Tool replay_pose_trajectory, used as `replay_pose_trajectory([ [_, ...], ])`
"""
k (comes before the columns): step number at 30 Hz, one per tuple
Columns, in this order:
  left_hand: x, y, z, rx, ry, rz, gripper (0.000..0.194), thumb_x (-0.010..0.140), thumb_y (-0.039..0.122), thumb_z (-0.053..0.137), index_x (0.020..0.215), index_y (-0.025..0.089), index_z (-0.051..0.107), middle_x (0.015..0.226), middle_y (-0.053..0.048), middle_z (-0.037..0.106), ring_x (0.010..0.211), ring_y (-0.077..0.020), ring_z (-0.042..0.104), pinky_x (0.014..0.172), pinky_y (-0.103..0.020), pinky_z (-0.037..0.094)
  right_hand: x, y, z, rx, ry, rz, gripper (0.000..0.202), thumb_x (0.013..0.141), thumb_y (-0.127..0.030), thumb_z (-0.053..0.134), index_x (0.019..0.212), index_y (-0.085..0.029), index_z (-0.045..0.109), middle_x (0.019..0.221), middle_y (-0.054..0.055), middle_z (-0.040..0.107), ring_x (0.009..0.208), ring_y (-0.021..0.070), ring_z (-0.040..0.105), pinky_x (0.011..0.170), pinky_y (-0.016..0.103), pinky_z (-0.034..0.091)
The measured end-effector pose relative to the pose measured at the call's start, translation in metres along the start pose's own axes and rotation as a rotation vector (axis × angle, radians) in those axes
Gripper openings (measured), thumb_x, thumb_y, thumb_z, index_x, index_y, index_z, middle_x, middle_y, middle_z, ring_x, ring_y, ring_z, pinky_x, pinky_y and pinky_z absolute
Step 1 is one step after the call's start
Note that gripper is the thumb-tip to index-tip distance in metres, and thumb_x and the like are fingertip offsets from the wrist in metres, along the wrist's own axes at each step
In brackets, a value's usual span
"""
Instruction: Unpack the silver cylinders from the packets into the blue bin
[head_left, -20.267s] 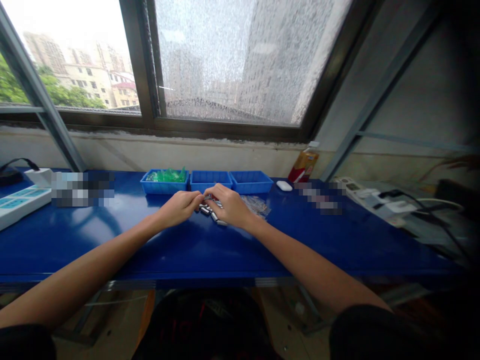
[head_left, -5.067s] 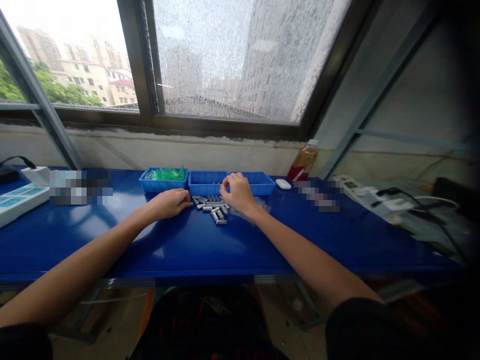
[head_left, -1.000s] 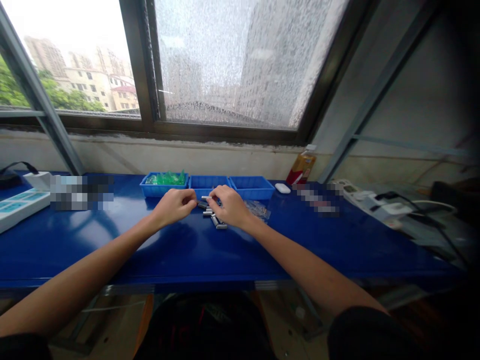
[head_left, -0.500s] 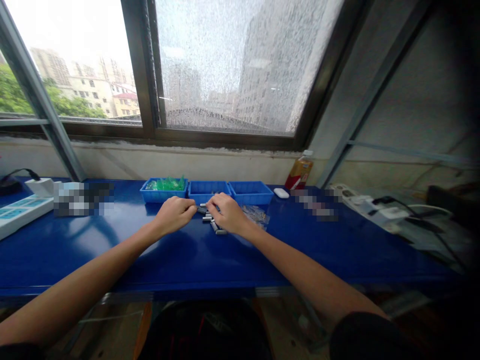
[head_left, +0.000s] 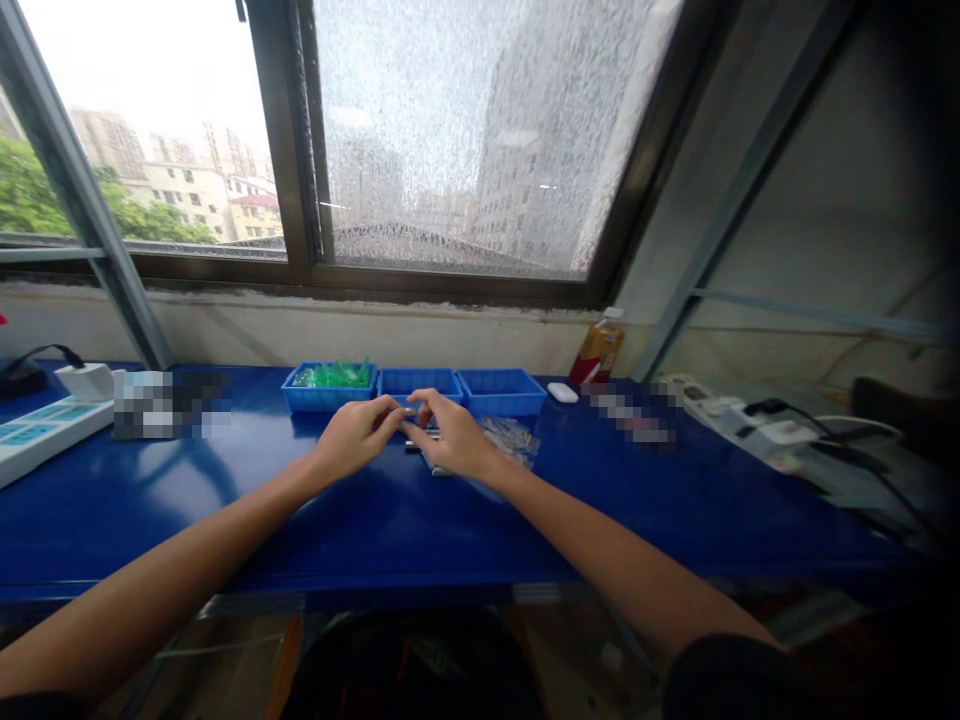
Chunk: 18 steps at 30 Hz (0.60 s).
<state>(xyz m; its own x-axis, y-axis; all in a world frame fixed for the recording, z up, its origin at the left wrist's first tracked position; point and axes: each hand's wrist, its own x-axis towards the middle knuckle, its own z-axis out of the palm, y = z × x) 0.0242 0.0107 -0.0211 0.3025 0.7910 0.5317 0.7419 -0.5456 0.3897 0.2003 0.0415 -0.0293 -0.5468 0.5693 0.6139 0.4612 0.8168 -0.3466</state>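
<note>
My left hand [head_left: 360, 432] and my right hand [head_left: 455, 435] meet above the middle of the blue table. Between their fingertips is a small metallic piece [head_left: 409, 411], pinched from both sides. Several small grey and black pieces [head_left: 439, 470] lie on the table under my right hand, which partly covers them. Clear plastic bags with small parts [head_left: 511, 438] lie just right of that hand. Behind my hands stand a blue bin with green pieces [head_left: 330, 398], a middle blue bin [head_left: 418, 382] and a right blue bin [head_left: 501, 404].
A white case [head_left: 562, 393] and a bottle [head_left: 598, 347] stand at the back right. White power strips lie at the left [head_left: 56, 425] and right [head_left: 739, 420]. The table's front edge [head_left: 405, 585] runs below my forearms.
My fingertips have come together on the small metallic piece, where there was a gap between my hands. My right hand's fingers are more spread, and its thumb reaches left.
</note>
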Motion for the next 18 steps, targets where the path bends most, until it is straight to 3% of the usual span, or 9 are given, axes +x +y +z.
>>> replay_pose_trajectory([
  [5,0.002,-0.006,0.005,-0.021,-0.08,0.029,0.032,0.091,0.033,0.033,0.085,0.016,0.06,0.075,-0.003,0.063,0.069,-0.0147,0.057,0.063,-0.025,0.041,0.004,0.006,-0.005,-0.178,-0.014,-0.068,0.014,0.085,-0.028,0.049,0.09,-0.018,0.058,0.074,0.003,0.06,0.072,0.0151,0.053,0.068,0.027,0.037],
  [10,0.001,-0.025,0.018,0.047,-0.131,0.059,0.026,0.084,0.026,0.045,0.104,0.015,0.057,0.095,-0.008,0.061,0.089,-0.0204,0.056,0.082,-0.034,0.044,0.011,0.037,-0.013,-0.376,0.107,0.068,0.024,0.087,-0.034,0.046,0.081,-0.016,0.061,0.082,0.007,0.061,0.08,0.0184,0.05,0.073,0.031,0.036],
  [15,-0.002,-0.031,0.026,0.11,-0.184,0.169,0.05,0.074,0.009,0.046,0.123,0.015,0.047,0.12,-0.011,0.051,0.11,-0.0238,0.045,0.098,-0.039,0.037,0.01,0.064,-0.017,-0.559,0.117,0.144,0.024,0.086,-0.035,0.048,0.084,-0.017,0.064,0.088,0.01,0.061,0.093,0.0235,0.046,0.074,0.034,0.035],
  [18,-0.002,-0.03,0.028,0.138,-0.252,0.175,0.051,0.075,0.009,0.043,0.125,0.016,0.046,0.124,-0.011,0.049,0.113,-0.024,0.045,0.1,-0.039,0.036,0.008,0.069,-0.015,-0.577,0.11,0.175,0.026,0.087,-0.036,0.047,0.086,-0.017,0.065,0.09,0.011,0.06,0.094,0.0243,0.045,0.075,0.035,0.036],
])
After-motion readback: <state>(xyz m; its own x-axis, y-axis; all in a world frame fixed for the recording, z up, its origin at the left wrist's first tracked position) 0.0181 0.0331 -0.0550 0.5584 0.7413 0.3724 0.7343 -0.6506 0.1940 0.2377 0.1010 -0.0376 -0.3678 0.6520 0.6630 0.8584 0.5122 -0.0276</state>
